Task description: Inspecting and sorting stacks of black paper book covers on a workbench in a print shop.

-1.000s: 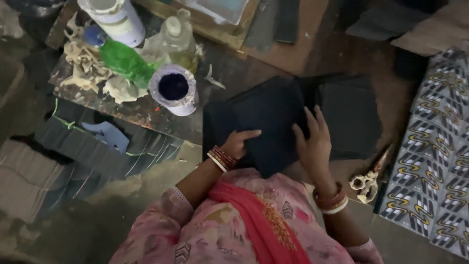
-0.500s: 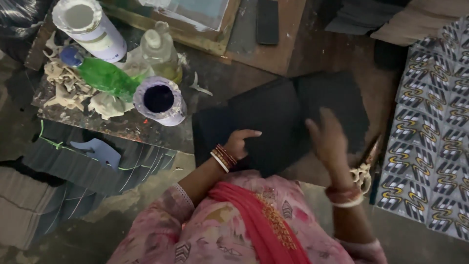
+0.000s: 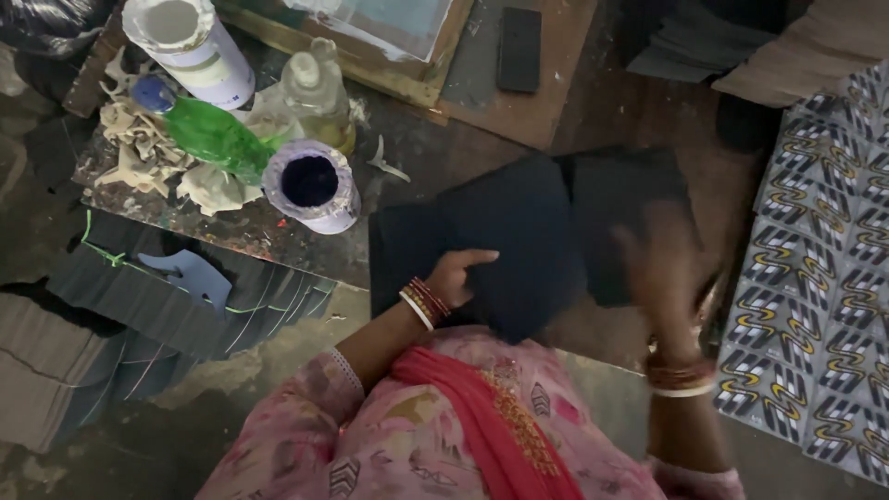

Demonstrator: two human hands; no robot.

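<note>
While left hand (image 3: 460,275) grips, dark sheet (image 3: 519,241) tilted

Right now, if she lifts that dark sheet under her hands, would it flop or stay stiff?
Probably somewhat bendy: the dark sheet looks thin and flat like card. Likely light, since the left hand steadies it with fingertips alone. The right hand is too blurred to judge its grip.

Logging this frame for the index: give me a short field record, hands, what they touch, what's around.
left hand: rests on the dark sheet, fingers bent at its near edge
right hand: blurred, over the second dark sheet; contact unclear
left of sheets: open tub with dark contents, green bottle, clear bottle, white can
right: patterned stack
top: black block on a board
</note>
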